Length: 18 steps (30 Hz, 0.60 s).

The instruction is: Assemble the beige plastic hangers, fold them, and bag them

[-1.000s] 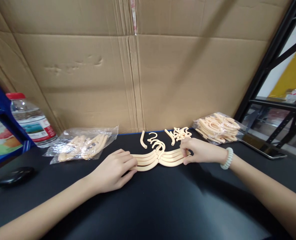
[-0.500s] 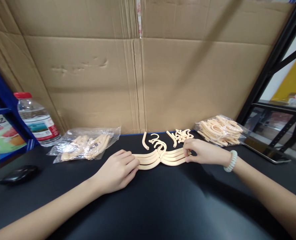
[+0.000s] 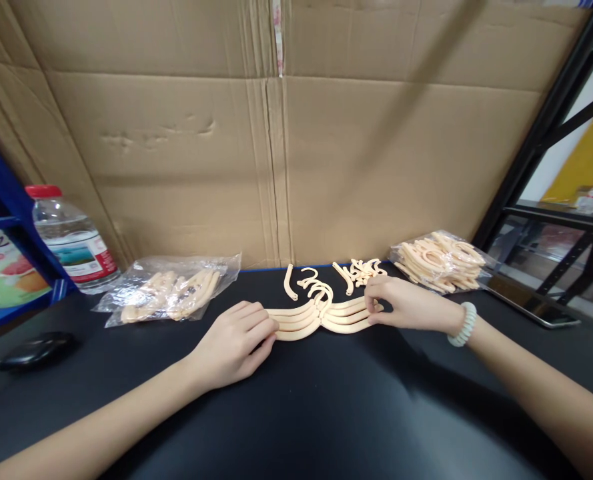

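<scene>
Several beige plastic clothes hangers (image 3: 299, 325) lie side by side on the black table, their curved arms joined at the middle and their hooks (image 3: 321, 291) pointing away from me. My left hand (image 3: 236, 341) is closed round the left ends of the arms, which its fingers hide. At the right ends, my right hand (image 3: 401, 305) grips with thumb and fingers. Just behind the hangers are a loose curved arm (image 3: 289, 283) and a loose hook (image 3: 308, 273). Another loose arm (image 3: 343, 279) lies beside a heap of small beige hooks (image 3: 367, 271).
Clear bags of beige parts stand at the left (image 3: 171, 293) and right (image 3: 439, 261). A water bottle (image 3: 71, 240), a black mouse (image 3: 35, 351) and a phone-like flat device (image 3: 531, 300) sit near the sides. A cardboard wall (image 3: 176, 167) closes off the back.
Both hands keep their hold on the ends of the hangers. Only a very slight shift of the whole view shows.
</scene>
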Tool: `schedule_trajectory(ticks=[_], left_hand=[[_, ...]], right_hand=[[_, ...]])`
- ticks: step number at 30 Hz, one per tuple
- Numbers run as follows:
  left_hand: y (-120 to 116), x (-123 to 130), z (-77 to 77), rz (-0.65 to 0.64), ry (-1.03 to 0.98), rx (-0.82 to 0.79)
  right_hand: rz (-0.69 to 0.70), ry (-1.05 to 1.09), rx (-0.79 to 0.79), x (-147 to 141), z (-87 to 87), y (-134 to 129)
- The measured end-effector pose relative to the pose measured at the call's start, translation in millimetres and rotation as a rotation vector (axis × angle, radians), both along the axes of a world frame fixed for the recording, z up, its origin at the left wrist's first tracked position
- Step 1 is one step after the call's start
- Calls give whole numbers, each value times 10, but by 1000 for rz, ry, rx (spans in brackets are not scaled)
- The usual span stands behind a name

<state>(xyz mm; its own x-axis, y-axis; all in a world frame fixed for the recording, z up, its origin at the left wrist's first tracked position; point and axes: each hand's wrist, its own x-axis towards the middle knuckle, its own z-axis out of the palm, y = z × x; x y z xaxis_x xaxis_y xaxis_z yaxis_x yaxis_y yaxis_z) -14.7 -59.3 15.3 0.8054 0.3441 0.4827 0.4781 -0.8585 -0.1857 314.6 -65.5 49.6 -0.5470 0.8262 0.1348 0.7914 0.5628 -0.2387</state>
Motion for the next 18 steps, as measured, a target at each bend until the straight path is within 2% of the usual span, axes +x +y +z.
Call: schedule_trajectory(ticks=[12, 18], left_hand=[[8, -4, -15, 6, -104, -48], [22, -21, -40, 11, -143, -59]], right_hand=[[-116, 163, 360, 36, 36, 39], [-179, 210, 404, 71, -16, 95]])
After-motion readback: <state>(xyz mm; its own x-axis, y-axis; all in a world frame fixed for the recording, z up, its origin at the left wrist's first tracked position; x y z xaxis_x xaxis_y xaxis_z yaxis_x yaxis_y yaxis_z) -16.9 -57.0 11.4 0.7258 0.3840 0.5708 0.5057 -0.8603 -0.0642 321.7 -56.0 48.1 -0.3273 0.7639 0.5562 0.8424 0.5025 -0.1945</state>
